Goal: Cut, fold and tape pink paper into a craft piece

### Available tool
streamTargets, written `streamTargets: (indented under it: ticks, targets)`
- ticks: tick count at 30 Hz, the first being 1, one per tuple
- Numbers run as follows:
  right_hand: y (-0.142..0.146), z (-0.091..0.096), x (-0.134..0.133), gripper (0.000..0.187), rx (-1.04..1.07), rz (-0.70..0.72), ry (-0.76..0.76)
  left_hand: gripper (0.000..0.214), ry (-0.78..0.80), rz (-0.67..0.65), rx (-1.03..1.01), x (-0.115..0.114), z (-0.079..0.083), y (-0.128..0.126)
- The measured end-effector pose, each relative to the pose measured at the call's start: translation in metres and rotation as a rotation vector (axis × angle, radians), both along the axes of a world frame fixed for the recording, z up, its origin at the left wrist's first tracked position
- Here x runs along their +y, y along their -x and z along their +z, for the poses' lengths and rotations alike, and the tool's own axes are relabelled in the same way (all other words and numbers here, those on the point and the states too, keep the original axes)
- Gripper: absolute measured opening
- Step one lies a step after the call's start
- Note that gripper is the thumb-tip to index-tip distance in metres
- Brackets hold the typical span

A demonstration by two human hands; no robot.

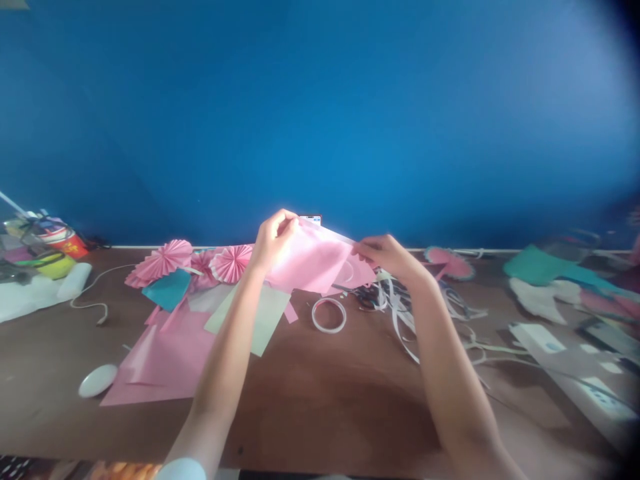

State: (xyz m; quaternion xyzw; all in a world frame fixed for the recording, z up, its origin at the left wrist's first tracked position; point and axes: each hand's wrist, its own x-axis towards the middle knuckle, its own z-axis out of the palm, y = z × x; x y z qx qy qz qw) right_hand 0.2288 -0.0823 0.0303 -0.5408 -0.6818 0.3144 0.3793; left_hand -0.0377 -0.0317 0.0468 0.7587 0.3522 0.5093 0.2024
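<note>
A pink paper sheet (310,263) is held up above the brown table (320,393), in front of the blue wall. My left hand (275,239) pinches its upper left corner. My right hand (385,257) pinches its right edge. Both hands are closed on the paper, and it hangs slanted between them. Below it on the table lie a white tape ring (329,315) and a pale green sheet (260,320).
Pink pleated paper fans (165,260) and a teal piece (167,290) lie at the back left, over larger pink sheets (165,363). A white oval object (97,380) sits front left. White strips (400,307) tangle at centre right. Coloured paper scraps (550,273) and a power strip (575,367) fill the right.
</note>
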Motion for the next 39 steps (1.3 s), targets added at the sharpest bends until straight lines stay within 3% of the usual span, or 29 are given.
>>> streamTargets:
  ticks: [20, 30, 39]
  targets:
    - [-0.012, -0.001, 0.002, 0.036, 0.189, 0.066, 0.143, 0.018, 0.098, -0.044, -0.037, 0.002, -0.005, -0.002]
    - [-0.012, -0.014, 0.015, 0.030, 0.155, -0.009, 0.182, 0.016, 0.101, -0.049, -0.105, -0.003, -0.001, -0.004]
    - [-0.006, -0.025, 0.016, 0.031, 0.294, 0.129, 0.134, 0.016, 0.132, -0.079, -0.157, -0.008, 0.002, -0.006]
